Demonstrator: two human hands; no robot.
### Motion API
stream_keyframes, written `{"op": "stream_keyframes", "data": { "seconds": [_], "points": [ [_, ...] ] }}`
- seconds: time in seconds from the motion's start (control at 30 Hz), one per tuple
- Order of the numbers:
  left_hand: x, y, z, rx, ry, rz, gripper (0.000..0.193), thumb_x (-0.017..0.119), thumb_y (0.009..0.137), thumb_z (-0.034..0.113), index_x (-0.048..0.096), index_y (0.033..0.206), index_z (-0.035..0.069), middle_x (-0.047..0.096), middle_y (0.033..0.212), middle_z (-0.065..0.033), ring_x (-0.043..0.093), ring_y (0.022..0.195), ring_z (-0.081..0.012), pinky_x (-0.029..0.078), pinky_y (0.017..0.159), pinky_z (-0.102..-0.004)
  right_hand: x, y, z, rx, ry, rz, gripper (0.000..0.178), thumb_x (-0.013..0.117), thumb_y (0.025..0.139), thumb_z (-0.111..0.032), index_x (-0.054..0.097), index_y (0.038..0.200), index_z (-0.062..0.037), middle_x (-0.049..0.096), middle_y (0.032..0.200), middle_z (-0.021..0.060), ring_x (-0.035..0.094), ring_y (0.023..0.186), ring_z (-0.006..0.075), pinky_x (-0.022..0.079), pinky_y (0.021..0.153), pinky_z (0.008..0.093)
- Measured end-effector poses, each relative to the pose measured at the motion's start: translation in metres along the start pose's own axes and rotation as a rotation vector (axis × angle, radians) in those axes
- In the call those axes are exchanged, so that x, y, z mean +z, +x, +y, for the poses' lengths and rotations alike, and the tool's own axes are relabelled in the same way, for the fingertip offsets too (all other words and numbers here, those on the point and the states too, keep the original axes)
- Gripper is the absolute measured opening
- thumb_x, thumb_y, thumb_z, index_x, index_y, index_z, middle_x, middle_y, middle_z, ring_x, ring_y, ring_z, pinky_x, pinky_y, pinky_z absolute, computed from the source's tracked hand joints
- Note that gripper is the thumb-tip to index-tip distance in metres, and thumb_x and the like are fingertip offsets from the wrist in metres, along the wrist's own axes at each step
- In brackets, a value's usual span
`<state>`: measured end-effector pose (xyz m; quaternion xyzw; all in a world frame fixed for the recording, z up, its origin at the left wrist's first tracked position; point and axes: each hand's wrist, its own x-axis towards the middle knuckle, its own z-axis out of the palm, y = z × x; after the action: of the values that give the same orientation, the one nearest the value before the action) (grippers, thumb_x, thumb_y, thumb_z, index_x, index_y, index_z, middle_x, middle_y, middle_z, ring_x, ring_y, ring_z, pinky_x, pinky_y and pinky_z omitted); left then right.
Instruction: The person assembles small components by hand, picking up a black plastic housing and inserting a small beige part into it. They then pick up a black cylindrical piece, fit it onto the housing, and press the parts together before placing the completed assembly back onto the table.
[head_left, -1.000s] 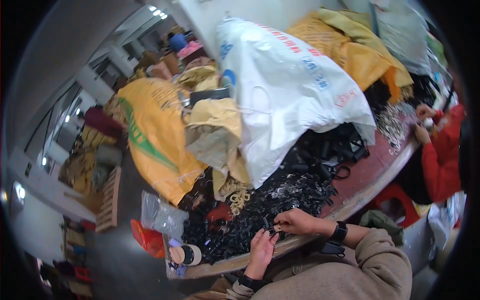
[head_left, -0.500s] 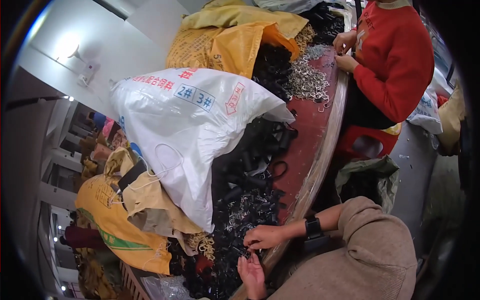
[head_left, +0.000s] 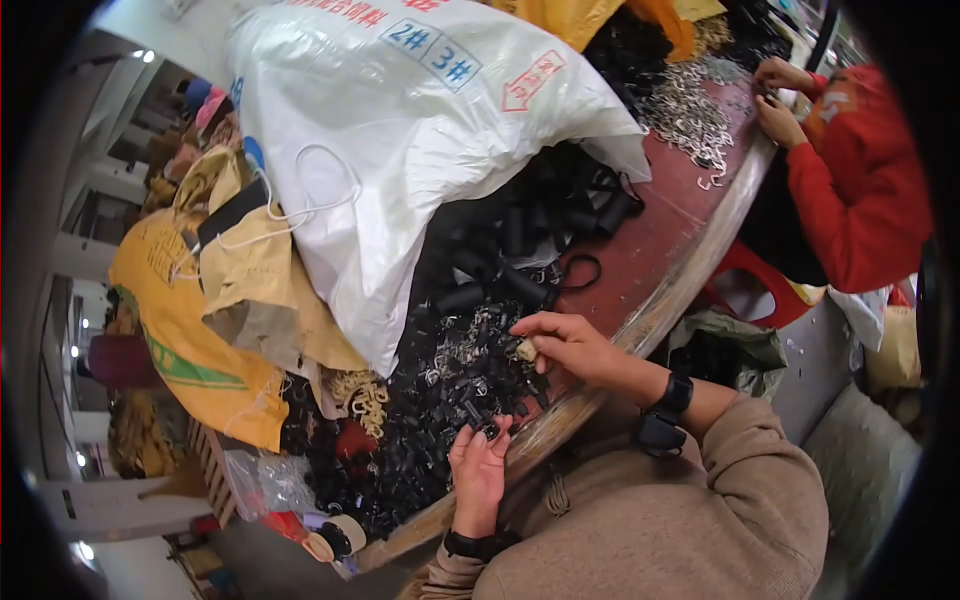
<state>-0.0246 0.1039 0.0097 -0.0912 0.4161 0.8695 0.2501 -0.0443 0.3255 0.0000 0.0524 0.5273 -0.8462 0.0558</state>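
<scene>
My left hand (head_left: 478,474) is raised at the table's near edge, palm up, its fingers pinching a small black piece with a shiny metal part (head_left: 487,428). Farther right, my right hand (head_left: 575,348) hovers over the near side of the heap with its fingers curled together. A small pale yellowish bit (head_left: 527,350) shows at those fingertips; whether it is held or wrapped on a finger I cannot tell. Beneath and beyond both hands lies a heap of small black parts (head_left: 415,455) mixed with silvery metal bits. Larger black rolls (head_left: 515,230) spill from a white woven sack (head_left: 370,190).
The red table (head_left: 665,235) has a plastic-wrapped rim (head_left: 610,375). Brassy hooks (head_left: 357,395) lie by a yellow sack (head_left: 195,330), silvery ones (head_left: 690,115) farther off. A tape roll (head_left: 345,535) stands at the near corner. A co-worker in red (head_left: 860,190) handles something at the far right.
The view has shifted, so the far side shows less and the near corner more. My hands, close together before, are now apart, the right one farther along the heap.
</scene>
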Motion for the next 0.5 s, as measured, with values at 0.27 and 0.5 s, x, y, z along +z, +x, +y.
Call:
{"op": "stream_keyframes", "data": {
  "seconds": [0.27, 0.5],
  "points": [
    [0.016, 0.004, -0.004, 0.037, 0.0, -0.109, 0.028, 0.05, 0.08, 0.009, 0.046, 0.105, -0.003, 0.055, 0.1, -0.014, 0.053, 0.097, -0.0244, 0.045, 0.085, -0.0341, 0.038, -0.02, 0.014, 0.077, 0.065, -0.174, 0.023, 0.043, 0.087, -0.012, 0.051, 0.106, -0.0019, 0.054, 0.083, 0.0015, 0.052, 0.069, 0.0064, 0.043, 0.062, 0.0187],
    [0.003, 0.001, 0.002, 0.076, -0.047, -0.112, 0.033, 0.05, 0.08, 0.01, 0.044, 0.11, -0.001, 0.055, 0.1, -0.0122, 0.054, 0.092, -0.0201, 0.045, 0.082, -0.032, 0.05, -0.025, 0.023, -0.268, -0.397, -0.177, 0.02, 0.049, 0.083, -0.01, 0.052, 0.101, -0.0019, 0.056, 0.087, 0.0077, 0.056, 0.08, 0.0152, 0.044, 0.066, 0.0253]
  ]
}}
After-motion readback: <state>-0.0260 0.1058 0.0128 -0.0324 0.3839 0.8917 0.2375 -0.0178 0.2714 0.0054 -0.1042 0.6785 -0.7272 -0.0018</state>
